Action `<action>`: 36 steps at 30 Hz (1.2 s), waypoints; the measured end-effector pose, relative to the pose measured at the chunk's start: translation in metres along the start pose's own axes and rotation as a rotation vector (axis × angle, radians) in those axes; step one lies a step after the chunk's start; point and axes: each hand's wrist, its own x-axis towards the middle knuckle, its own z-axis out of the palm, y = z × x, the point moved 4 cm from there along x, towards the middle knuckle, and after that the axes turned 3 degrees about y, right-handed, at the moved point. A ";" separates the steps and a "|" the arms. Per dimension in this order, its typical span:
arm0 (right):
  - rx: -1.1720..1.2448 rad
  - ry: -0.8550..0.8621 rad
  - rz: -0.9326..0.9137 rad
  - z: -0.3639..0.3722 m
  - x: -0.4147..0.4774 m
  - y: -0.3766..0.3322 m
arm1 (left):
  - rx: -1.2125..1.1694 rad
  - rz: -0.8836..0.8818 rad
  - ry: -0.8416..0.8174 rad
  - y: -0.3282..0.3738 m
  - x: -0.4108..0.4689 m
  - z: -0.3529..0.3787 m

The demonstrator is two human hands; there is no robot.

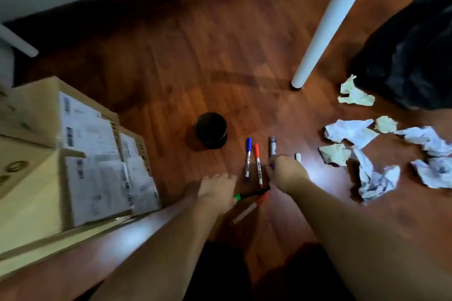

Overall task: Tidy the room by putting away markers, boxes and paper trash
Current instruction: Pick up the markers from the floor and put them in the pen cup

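Several markers lie on the wooden floor in front of me. A blue marker (pixel 248 159) and a red marker (pixel 258 166) lie side by side. My right hand (pixel 286 173) curls its fingers round the lower end of a grey marker (pixel 272 146); a white marker tip (pixel 298 156) peeks out behind the hand. My left hand (pixel 217 190) curls down onto the capped end of a green marker (pixel 252 193), under which an orange marker (pixel 249 210) lies. A black round cup (pixel 210 129) stands upright just beyond the markers. The view is blurred.
Stacked cardboard boxes (pixel 73 154) with shipping labels fill the left. Several crumpled paper pieces (pixel 352 132) are scattered at the right, beside a black trash bag (pixel 415 44). Two white table legs (pixel 325 24) stand behind, and a wall with dark skirting at the back.
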 end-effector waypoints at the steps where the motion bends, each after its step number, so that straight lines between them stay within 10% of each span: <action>1: -0.020 0.031 0.019 0.007 0.011 0.002 | 0.025 0.035 -0.011 0.002 0.008 0.010; 10: -0.128 0.143 0.049 0.047 0.053 -0.011 | -0.025 0.163 0.006 -0.007 0.056 0.042; 17: 0.537 0.397 0.139 0.001 0.059 -0.005 | -0.910 -0.048 -0.350 -0.062 0.039 -0.041; 26: 0.741 0.554 -0.328 -0.078 0.066 -0.107 | -1.156 -0.196 0.582 -0.137 0.016 -0.157; 36: 0.315 0.181 -0.392 -0.035 0.079 -0.111 | -0.871 -0.386 0.591 -0.121 0.039 -0.088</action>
